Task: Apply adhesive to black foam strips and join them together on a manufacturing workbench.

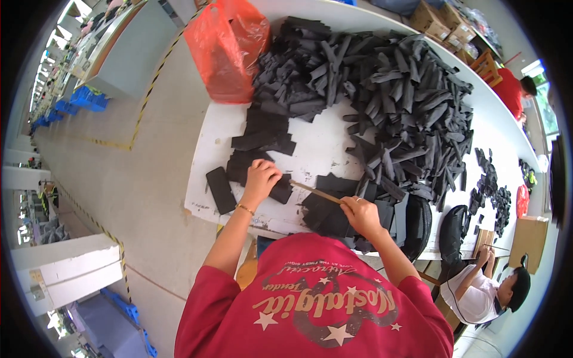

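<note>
My right hand (360,215) is closed around one end of a thin, flat, tan stick (316,191), which slants up and left toward my other hand. My left hand (262,179) is bent over dark, flat pieces, its fingertips together; whatever they pinch is hidden. A small black piece (281,189) lies beside those fingers, by the stick's far tip. More flat black pieces (328,210) overlap in a stack between my hands. Left of my left hand lies a black, rounded rectangular slab (221,190), phone-like in shape.
A big heap of curled dark strips (406,101) covers the back of the white table (206,140). A red plastic bag (230,53) stands at the far left corner. Black padded shapes (418,227) lie to the right. A person in white (477,292) works at the right.
</note>
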Demonstrator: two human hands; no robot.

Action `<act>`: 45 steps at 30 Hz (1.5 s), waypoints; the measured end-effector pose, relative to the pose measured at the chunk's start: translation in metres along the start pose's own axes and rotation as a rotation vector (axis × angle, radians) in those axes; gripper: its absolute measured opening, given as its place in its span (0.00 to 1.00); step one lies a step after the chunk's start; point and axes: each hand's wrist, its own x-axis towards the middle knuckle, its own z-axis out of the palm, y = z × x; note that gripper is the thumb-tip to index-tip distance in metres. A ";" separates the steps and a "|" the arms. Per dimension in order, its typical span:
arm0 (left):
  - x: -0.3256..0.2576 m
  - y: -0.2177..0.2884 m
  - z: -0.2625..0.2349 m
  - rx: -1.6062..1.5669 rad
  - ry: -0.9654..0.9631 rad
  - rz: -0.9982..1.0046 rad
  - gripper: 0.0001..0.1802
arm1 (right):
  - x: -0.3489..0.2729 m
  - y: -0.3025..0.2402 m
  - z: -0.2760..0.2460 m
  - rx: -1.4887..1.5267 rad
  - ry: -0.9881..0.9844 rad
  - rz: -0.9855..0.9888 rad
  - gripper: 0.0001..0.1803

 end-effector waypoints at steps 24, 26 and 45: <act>-0.017 0.075 0.016 -1.813 0.430 -0.726 0.17 | 0.030 -0.061 0.049 0.555 0.021 0.184 0.10; -0.010 0.097 0.031 -1.920 0.468 -0.799 0.16 | 0.033 -0.061 0.061 0.453 0.104 0.116 0.07; 0.037 0.062 0.004 -1.562 0.874 -0.999 0.11 | -0.051 -0.059 0.011 0.471 -0.164 0.198 0.08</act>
